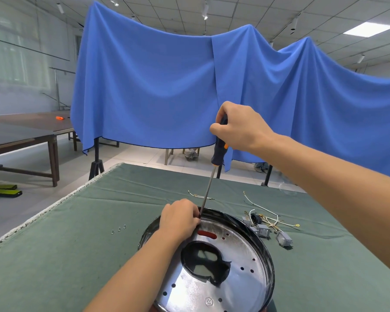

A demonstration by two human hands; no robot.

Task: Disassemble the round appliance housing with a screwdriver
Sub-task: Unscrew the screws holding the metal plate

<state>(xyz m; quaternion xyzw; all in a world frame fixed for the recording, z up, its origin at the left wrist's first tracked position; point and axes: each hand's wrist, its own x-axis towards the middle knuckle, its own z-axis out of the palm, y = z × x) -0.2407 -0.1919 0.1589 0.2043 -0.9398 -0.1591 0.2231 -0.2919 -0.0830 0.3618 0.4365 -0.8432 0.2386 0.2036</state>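
Evidently I had my right hand (239, 127) clenched round the screwdriver (218, 149) handle high above the housing (239, 262), while my left hand (180, 219) pinched the shaft at the housing's far rim to steady the tip on a fastener.
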